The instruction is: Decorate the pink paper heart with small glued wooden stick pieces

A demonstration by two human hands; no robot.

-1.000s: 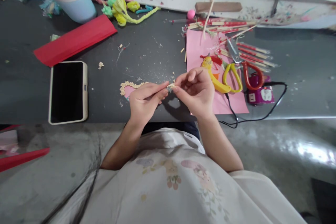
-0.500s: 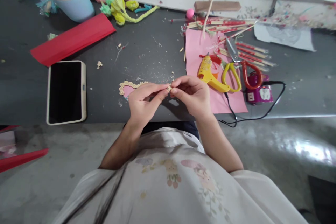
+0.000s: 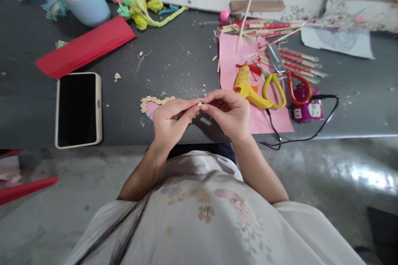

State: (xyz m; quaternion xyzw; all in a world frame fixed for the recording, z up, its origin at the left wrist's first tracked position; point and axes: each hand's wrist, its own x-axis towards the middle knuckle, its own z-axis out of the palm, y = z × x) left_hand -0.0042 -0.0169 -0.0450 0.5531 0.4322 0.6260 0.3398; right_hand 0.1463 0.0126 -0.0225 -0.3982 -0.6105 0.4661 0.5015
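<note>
Fingers [image 3: 214, 95] nearly closed, the left hand [image 3: 170, 118] and right hand [image 3: 232, 114] pinch a tiny cluster [image 3: 200, 104] between them over the desk [image 3: 174, 60], seemingly because its small size needs steadying from both sides.

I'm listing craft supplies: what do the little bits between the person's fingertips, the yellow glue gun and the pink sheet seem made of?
Little bits: probably unvarnished wood, from their pale tan, matt look, though too small to be sure.
Yellow glue gun: likely moulded plastic, smooth and solidly coloured.
Pink sheet: likely paper or card, flat and evenly matt.
</note>
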